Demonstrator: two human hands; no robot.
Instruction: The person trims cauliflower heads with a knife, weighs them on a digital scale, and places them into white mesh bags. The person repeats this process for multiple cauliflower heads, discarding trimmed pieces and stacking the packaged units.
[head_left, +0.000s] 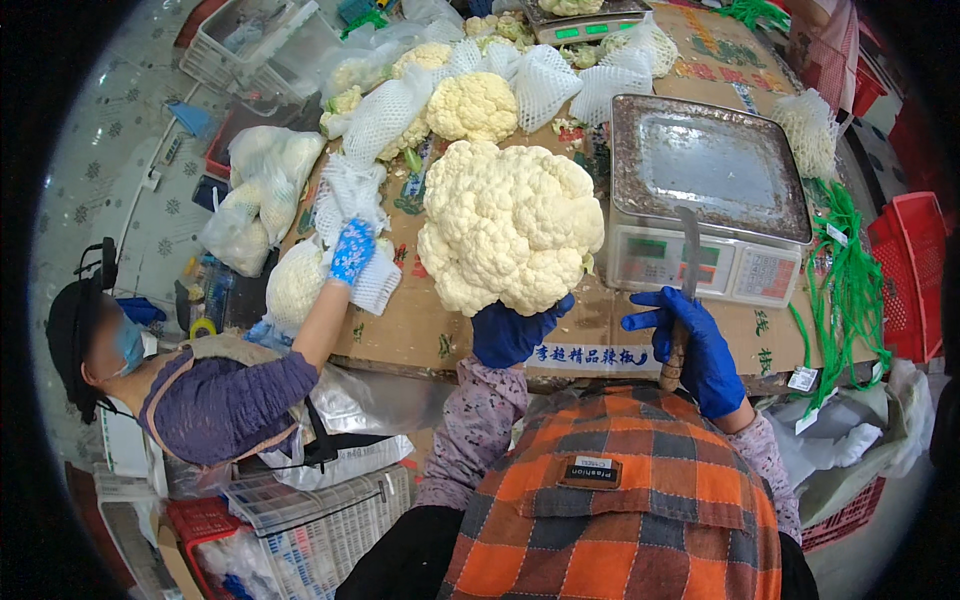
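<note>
A large cream-coloured cauliflower head (514, 229) is held up over the cardboard-covered table. My left hand (514, 328), in a dark blue glove, grips it from beneath, and the head hides most of my fingers. In my right hand (694, 345), also blue-gloved, is a knife with a wooden handle (677, 349). The worn, curved blade (691, 251) points away from me, in front of the scale's display. Two of my right fingers stick out to the left, off the handle. Behind the held head lies another cauliflower (472, 109) beside white foam net sleeves (547, 86).
A digital scale (709, 172) with a rusty pan stands at the right. Green net bags (847, 277) hang over the table edge near a red crate (911, 277). At left, a co-worker's gloved hand (352, 251) touches foam netting near a wrapped cauliflower (296, 285). Another scale (589, 26) stands behind.
</note>
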